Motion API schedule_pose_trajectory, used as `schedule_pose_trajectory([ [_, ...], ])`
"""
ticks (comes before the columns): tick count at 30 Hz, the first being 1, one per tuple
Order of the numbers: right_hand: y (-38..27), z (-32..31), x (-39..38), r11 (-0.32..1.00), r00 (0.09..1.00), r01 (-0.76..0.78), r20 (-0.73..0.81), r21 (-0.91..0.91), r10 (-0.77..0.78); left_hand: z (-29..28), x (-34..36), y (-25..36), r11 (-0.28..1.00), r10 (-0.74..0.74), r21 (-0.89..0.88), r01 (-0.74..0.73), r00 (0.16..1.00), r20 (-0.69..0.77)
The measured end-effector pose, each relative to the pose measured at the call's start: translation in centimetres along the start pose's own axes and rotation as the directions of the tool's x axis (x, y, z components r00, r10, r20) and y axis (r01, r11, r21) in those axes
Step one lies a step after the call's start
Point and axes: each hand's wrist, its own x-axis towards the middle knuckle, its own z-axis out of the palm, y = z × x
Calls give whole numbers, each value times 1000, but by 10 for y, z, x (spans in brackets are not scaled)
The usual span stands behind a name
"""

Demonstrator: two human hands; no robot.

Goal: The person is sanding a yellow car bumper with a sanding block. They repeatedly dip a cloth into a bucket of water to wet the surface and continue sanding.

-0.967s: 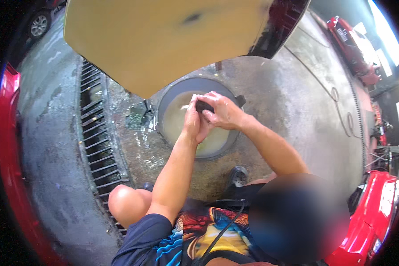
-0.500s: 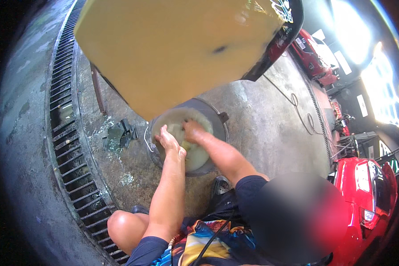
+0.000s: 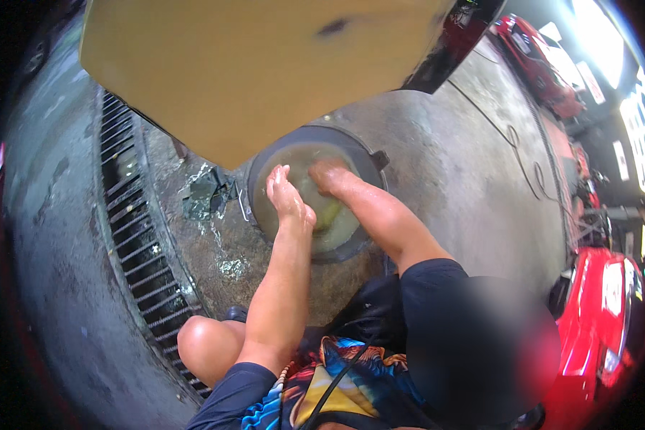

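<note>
A round dark bucket (image 3: 265, 158) of cloudy water (image 3: 304, 154) stands on the floor in front of me. My left hand (image 3: 288, 198) is over the left part of the water, wet, with its fingers stretched out and nothing in them. Farther right, my right hand (image 3: 327, 176) dips into the water, and its fingertips are hidden there. A blurred yellowish thing (image 3: 330, 213) shows in the water below my right wrist; its kind cannot be made out.
A large tan panel (image 3: 229, 79) with a dark edge overhangs the bucket's far side. Left are a floor drain grate (image 3: 140, 254) and a crumpled dark wet sheet (image 3: 202, 195). Red cars (image 3: 588, 315) stand at right; a thin cable (image 3: 512, 136) lies on the floor.
The view has shifted, with the bucket and panel appearing higher. My right hand has drawn slightly away from the left, and the yellowish thing shows more clearly.
</note>
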Motion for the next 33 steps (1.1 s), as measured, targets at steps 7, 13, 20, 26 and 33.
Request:
schedule_pose_trajectory([
  [7,32,-60,-52,927,926,371,-54,-49,-374,28,-4,9,966,203,-175,-192,978,52],
  [13,72,-107,-124,714,672,697,-403,60,-622,51,-35,17,915,330,-225,-336,942,-61],
  [20,127,-126,-171,567,382,815,-626,-118,-680,118,-76,7,881,471,-205,-427,840,271],
  [26,167,-142,-214,679,355,672,-675,-296,-646,154,-70,-4,909,401,-334,-250,746,532],
  [33,174,-219,-245,686,76,172,-685,-707,-724,186,-72,-6,843,492,-531,-84,518,699],
])
